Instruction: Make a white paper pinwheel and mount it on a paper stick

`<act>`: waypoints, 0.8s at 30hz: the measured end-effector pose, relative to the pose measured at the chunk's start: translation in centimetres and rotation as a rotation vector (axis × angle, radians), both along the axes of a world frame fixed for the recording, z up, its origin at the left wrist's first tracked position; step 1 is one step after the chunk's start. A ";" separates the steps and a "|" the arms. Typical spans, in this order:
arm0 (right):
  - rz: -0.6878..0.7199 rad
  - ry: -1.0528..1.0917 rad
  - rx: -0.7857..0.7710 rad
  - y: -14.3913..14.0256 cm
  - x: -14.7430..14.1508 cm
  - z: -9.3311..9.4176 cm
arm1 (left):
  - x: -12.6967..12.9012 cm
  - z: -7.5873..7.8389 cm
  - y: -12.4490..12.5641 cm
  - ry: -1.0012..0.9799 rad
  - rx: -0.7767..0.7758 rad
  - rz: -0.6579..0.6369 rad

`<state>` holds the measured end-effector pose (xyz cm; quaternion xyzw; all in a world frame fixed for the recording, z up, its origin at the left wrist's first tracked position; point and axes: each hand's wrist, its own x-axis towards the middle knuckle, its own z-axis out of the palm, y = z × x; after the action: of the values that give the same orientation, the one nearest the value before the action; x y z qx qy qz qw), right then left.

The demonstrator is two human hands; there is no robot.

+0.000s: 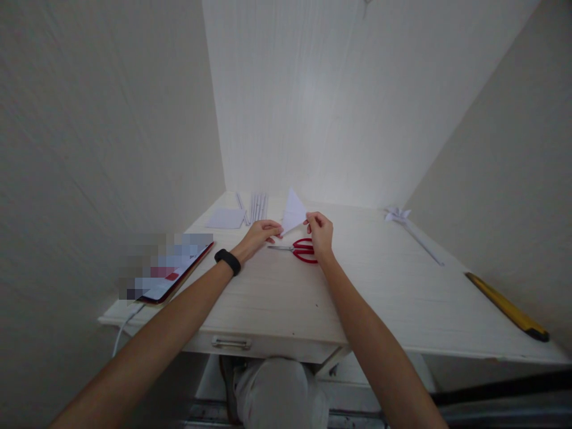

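Between my hands a white sheet of paper (294,211), folded into a triangle, is held up just above the desk. My left hand (263,231) pinches its lower left corner, and a dark band circles that wrist. My right hand (320,232) grips its right corner between thumb and fingers. Below the paper lies a pair of scissors (304,250) with red handles, its blades pointing left. Part of the handles is hidden behind my right hand.
On the desk's left are a tablet-like device (179,271) with a white cable, square paper sheets (226,218) and several thin paper rolls (258,207). A paper pinwheel (397,214) on a stick and a yellow cutter (504,304) lie right. Walls enclose the desk.
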<state>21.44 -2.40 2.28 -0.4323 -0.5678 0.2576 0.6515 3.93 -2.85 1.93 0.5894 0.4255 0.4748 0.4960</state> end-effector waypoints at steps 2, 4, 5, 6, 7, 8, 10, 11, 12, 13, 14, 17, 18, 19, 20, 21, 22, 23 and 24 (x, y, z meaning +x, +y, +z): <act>0.004 0.003 -0.003 0.0 0.0 0.0 | -0.1 0.0 0.1 -0.005 0.004 -0.004; 0.007 0.005 0.000 0.0 0.0 0.0 | -0.1 -0.1 0.2 -0.013 0.012 -0.004; 0.009 0.007 0.002 0.0 0.0 0.0 | -0.1 -0.1 0.2 -0.016 0.017 0.000; 0.011 0.010 0.002 0.0 0.0 0.0 | -0.1 -0.1 0.3 -0.016 0.021 0.005; 0.013 0.014 0.002 0.0 0.0 0.0 | -0.1 -0.2 0.3 -0.014 0.023 0.010; 0.014 0.019 0.000 0.0 0.0 0.0 | -0.1 -0.2 0.3 -0.012 0.022 0.014; 0.012 0.025 -0.001 0.1 0.1 -0.1 | 0.0 -0.1 0.3 -0.014 0.013 0.013; 0.009 0.028 0.000 0.2 0.1 -0.1 | 0.0 -0.1 0.3 -0.018 0.006 0.005; 0.004 0.031 0.003 0.2 0.1 -0.1 | 0.0 0.0 0.2 -0.022 -0.002 -0.005; 0.000 0.034 0.006 0.3 0.2 -0.2 | 0.1 0.0 0.2 -0.025 -0.010 -0.015; -0.003 0.039 0.010 0.3 0.2 -0.2 | 0.1 0.0 0.2 -0.024 -0.017 -0.022; -0.009 0.042 0.017 0.4 0.3 -0.2 | 0.1 -0.1 0.2 -0.011 -0.025 -0.029; -0.009 0.040 0.020 0.4 0.3 -0.2 | 0.0 -0.1 0.2 -0.008 -0.026 -0.031; -0.009 0.039 0.023 0.4 0.3 -0.2 | 0.0 -0.2 0.2 -0.008 -0.027 -0.035; -0.010 0.037 0.024 0.4 0.3 -0.2 | 0.0 -0.2 0.2 -0.010 -0.029 -0.041; -0.011 0.038 0.026 0.3 0.3 -0.2 | 0.0 -0.2 0.1 -0.011 -0.030 -0.049; -0.015 0.040 0.029 0.3 0.3 -0.1 | 0.1 -0.2 0.1 -0.010 -0.030 -0.056; -0.018 0.039 0.030 0.3 0.3 -0.1 | 0.1 -0.2 0.0 -0.006 -0.027 -0.060; -0.024 0.037 0.029 0.3 0.4 -0.1 | 0.1 -0.2 0.0 -0.003 -0.022 -0.062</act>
<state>21.80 -2.12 2.16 -0.4246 -0.5542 0.2496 0.6710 4.01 -2.86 1.74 0.5962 0.4115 0.4555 0.5174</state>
